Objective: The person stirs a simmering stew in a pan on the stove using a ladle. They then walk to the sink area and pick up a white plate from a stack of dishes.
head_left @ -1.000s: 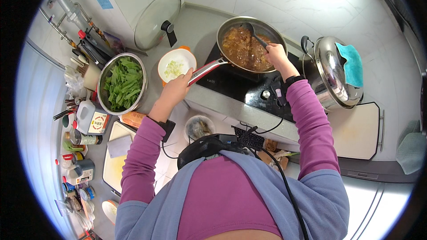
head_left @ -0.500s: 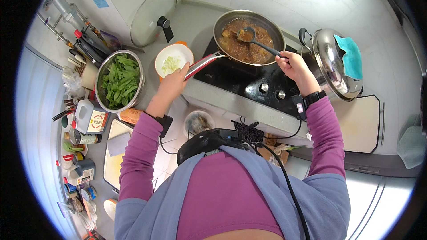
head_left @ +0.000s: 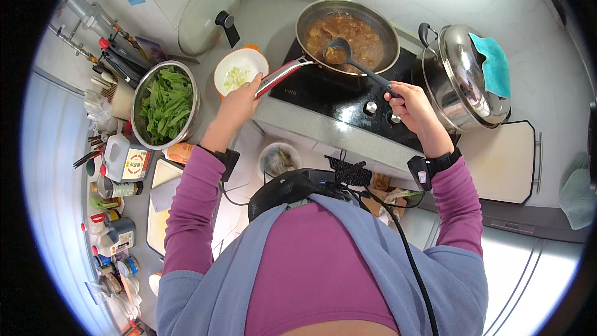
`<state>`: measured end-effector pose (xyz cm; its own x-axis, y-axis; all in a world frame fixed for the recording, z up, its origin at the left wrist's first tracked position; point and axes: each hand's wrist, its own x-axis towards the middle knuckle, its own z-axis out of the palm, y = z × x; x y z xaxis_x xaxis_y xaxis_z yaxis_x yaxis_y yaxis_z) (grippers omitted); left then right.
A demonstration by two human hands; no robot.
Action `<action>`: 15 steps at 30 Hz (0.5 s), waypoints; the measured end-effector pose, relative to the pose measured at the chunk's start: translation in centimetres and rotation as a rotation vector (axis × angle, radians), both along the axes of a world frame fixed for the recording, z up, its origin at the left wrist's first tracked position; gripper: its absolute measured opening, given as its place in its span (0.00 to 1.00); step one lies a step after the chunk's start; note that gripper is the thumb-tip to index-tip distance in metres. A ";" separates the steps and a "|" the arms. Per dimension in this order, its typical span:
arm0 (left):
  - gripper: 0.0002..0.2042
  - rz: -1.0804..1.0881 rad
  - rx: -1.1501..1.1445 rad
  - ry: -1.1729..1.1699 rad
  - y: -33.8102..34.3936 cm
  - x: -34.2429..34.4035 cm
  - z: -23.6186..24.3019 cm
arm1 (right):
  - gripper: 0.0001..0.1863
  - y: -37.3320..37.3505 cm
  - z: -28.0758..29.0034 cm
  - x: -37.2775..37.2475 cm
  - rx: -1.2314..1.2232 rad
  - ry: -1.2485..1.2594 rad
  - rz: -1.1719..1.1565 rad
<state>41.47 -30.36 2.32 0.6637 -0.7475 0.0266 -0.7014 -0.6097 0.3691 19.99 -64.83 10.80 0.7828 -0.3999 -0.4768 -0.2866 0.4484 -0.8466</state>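
My left hand point(head_left: 239, 104) is closed around the red and silver handle point(head_left: 283, 78) of a dark frying pan point(head_left: 392, 46) on the black cooktop point(head_left: 323, 96). Brown sauce with chunks point(head_left: 357, 31) covers the pan's bottom. In my right hand point(head_left: 415, 109) is a dark grey ladle point(head_left: 372, 75), its shaft slanting down over the pan's near rim. The ladle's bowl rests in the sauce at the near left part of the pan. Just beyond my left hand stands a white bowl with an orange rim point(head_left: 264, 62), holding chopped pale green pieces point(head_left: 236, 78).
A glass lid point(head_left: 208, 6) leans on the wall at the back left. Leafy greens fill a steel bowl point(head_left: 138, 130) at left, with bottles point(head_left: 124, 162) nearer. At right stand a large lidded steel pot point(head_left: 438, 99) with a teal cloth point(head_left: 491, 65), and a cutting board point(head_left: 500, 162).
The ladle's bowl has moved from the far left part of the pan toward its near side. Sauce now lies where it was. Both hands keep their holds.
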 end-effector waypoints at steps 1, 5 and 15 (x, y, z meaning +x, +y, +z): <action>0.33 -0.013 -0.021 -0.037 0.1 0.0 -0.2 | 0.21 0.3 -0.1 -0.3 0.004 0.001 -0.016; 0.33 -0.039 -0.062 -0.107 0.2 0.3 -0.9 | 0.25 1.4 -0.5 -0.9 -0.094 -0.003 0.008; 0.32 -0.045 -0.054 -0.115 0.2 0.4 -0.9 | 0.23 1.9 -0.6 -1.2 -0.250 -0.005 0.035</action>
<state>41.82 -30.13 1.37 0.6194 -0.7722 0.1415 -0.7675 -0.5578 0.3159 18.84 -62.89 10.19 0.8003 -0.4777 -0.3624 -0.2938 0.2145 -0.9315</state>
